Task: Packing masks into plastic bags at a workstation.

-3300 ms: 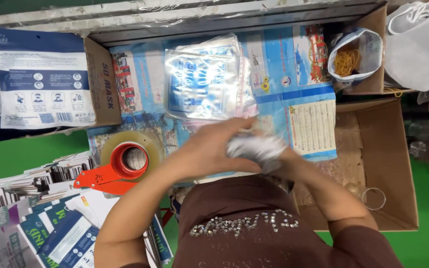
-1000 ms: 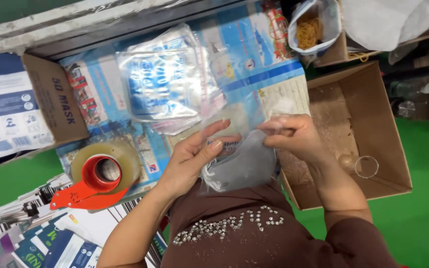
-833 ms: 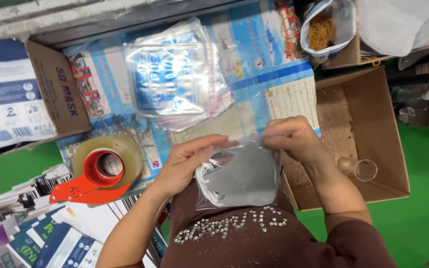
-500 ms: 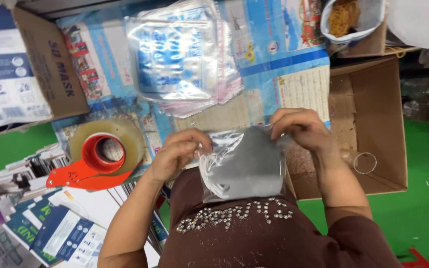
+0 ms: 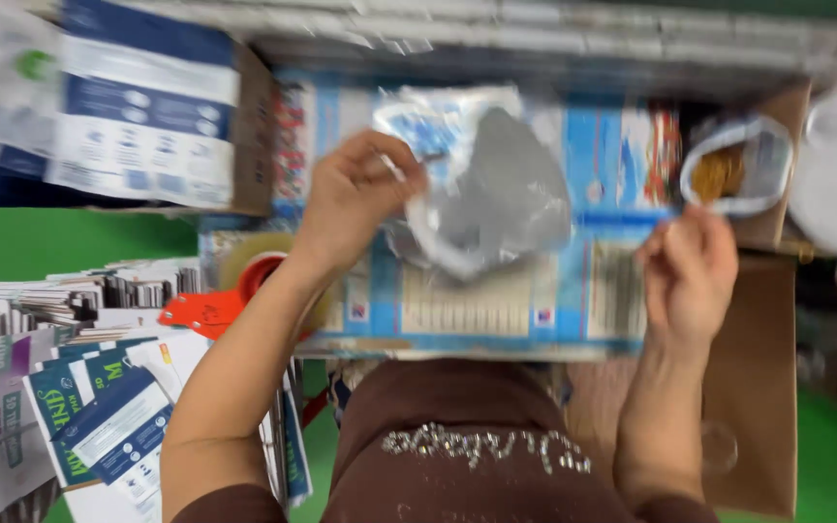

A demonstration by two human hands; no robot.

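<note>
left hand (image 5: 356, 194) pinching clear plastic pouch with grey mask inside (image 5: 496, 199) by its edge; right hand (image 5: 690, 276) loosely curled, empty; lay pouch flat, square on stack

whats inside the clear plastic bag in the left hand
The clear plastic bag pinched by the left hand holds a grey mask-shaped piece. Motion blur hides its detail, and whatever lies beneath it is covered.

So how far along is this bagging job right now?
Done: the grey mask already sits inside its clear bag. In hand: the left hand carries it over the stack of bagged masks; the right hand has no grip on it. Left: setting it down.
</note>
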